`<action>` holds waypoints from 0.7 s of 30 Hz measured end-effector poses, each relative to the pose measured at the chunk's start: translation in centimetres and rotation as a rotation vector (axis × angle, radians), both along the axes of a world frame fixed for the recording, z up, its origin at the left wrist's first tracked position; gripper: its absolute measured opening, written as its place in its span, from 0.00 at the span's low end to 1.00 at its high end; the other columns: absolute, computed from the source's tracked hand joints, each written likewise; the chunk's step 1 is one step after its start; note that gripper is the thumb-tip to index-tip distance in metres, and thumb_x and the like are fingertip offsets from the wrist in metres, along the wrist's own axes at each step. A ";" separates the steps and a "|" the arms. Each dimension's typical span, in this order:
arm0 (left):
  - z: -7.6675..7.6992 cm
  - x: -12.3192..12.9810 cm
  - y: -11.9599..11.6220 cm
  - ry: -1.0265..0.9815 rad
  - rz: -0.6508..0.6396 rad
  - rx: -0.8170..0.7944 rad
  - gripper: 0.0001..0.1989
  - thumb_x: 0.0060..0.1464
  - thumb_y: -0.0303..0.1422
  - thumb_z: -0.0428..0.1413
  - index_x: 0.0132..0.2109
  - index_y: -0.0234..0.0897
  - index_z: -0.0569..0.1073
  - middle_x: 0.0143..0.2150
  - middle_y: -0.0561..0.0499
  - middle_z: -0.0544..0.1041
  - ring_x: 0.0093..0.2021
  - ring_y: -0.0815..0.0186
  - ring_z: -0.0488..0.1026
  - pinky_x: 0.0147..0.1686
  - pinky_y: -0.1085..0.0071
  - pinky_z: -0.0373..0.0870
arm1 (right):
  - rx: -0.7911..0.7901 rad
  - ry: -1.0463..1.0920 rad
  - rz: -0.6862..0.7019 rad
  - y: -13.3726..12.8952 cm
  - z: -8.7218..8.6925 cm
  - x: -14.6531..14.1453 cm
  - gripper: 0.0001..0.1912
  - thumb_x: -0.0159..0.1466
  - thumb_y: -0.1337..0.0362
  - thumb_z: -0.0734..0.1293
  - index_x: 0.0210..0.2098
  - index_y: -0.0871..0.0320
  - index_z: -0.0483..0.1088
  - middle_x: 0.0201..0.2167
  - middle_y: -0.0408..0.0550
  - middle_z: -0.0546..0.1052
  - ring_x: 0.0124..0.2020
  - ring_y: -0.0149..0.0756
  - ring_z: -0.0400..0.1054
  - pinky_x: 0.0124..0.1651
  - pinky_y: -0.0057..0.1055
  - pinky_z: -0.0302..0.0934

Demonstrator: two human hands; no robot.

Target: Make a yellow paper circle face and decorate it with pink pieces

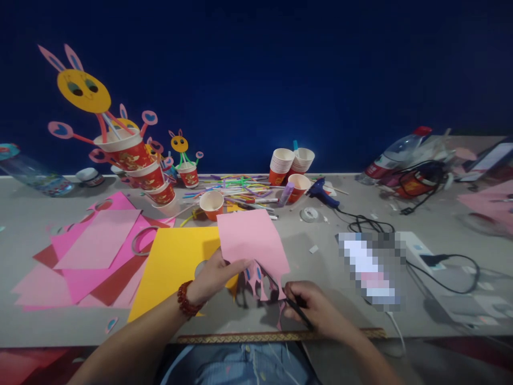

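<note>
My left hand [214,278] is closed on a sheet of pink paper [252,235], the thumb lying over its lower edge. That edge is cut into ragged points, and small pieces with blue centres [253,274] show beside the thumb. A thin pink strip [280,314] hangs at the lower right. My right hand [310,305] grips black scissors [298,311], their dark blades angled up and left along the cut edge. The fingers partly hide the handles. Yellow card [172,267] lies under and left of my left hand.
Pink and red sheets [96,240] are piled at left. Stacked cups with a yellow rabbit figure [84,91] stand behind them. Straws [240,187], paper cups [281,166] and a blue glue gun [324,193] sit at the back. A phone [366,267] and power strip [420,248] are right.
</note>
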State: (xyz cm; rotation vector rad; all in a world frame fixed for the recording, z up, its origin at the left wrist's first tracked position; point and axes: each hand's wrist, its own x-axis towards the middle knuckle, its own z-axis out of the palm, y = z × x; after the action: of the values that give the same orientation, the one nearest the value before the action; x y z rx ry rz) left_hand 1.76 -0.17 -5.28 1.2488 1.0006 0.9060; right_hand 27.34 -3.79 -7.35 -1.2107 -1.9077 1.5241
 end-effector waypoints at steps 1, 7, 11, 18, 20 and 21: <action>-0.1 0.0 0.0 -0.008 0.007 -0.001 0.16 0.54 0.43 0.61 0.40 0.32 0.78 0.40 0.44 0.81 0.42 0.58 0.76 0.46 0.64 0.72 | 0.002 -0.005 -0.004 0.0 0.0 0.0 0.34 0.55 0.33 0.65 0.21 0.55 0.50 0.20 0.35 0.52 0.24 0.29 0.44 0.27 0.27 0.41; -0.6 -0.1 0.1 -0.037 0.032 0.007 0.15 0.53 0.42 0.62 0.40 0.33 0.79 0.40 0.45 0.82 0.44 0.58 0.76 0.47 0.65 0.73 | -0.015 0.002 -0.011 -0.1 -0.1 0.1 0.30 0.57 0.40 0.68 0.21 0.55 0.51 0.20 0.35 0.53 0.25 0.29 0.44 0.27 0.26 0.42; -1.2 -0.1 0.1 -0.097 0.105 -0.016 0.17 0.53 0.42 0.62 0.44 0.34 0.78 0.41 0.46 0.81 0.40 0.60 0.77 0.41 0.68 0.74 | -0.129 0.038 0.000 -1.0 0.0 0.2 0.27 0.56 0.41 0.68 0.23 0.55 0.55 0.22 0.36 0.56 0.26 0.29 0.47 0.28 0.26 0.44; -1.2 0.1 -0.1 -0.096 0.128 -0.020 0.17 0.53 0.44 0.62 0.40 0.34 0.79 0.38 0.46 0.81 0.39 0.60 0.77 0.40 0.68 0.74 | -0.160 0.086 0.008 -1.8 0.3 -0.1 0.31 0.52 0.35 0.67 0.23 0.55 0.55 0.22 0.37 0.58 0.25 0.29 0.50 0.27 0.26 0.46; -0.9 0.3 -0.2 -0.079 0.131 -0.028 0.19 0.51 0.46 0.63 0.40 0.33 0.79 0.38 0.45 0.82 0.39 0.59 0.77 0.41 0.66 0.74 | -0.161 0.093 0.009 -1.7 0.4 -0.4 0.33 0.51 0.32 0.66 0.22 0.56 0.55 0.21 0.37 0.58 0.24 0.29 0.50 0.27 0.26 0.45; -0.7 0.4 -0.3 -0.071 0.136 -0.037 0.20 0.50 0.47 0.63 0.39 0.33 0.79 0.37 0.45 0.82 0.39 0.58 0.77 0.41 0.65 0.74 | -0.171 0.097 0.007 -1.7 0.4 -0.5 0.34 0.50 0.31 0.66 0.22 0.56 0.55 0.21 0.37 0.58 0.24 0.28 0.50 0.26 0.26 0.45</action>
State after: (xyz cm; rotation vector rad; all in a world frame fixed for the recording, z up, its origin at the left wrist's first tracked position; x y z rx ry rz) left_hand 2.16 -0.43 -5.93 1.1201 1.0512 1.0253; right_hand 26.84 -5.48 -6.97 -1.1782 -1.7515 1.7465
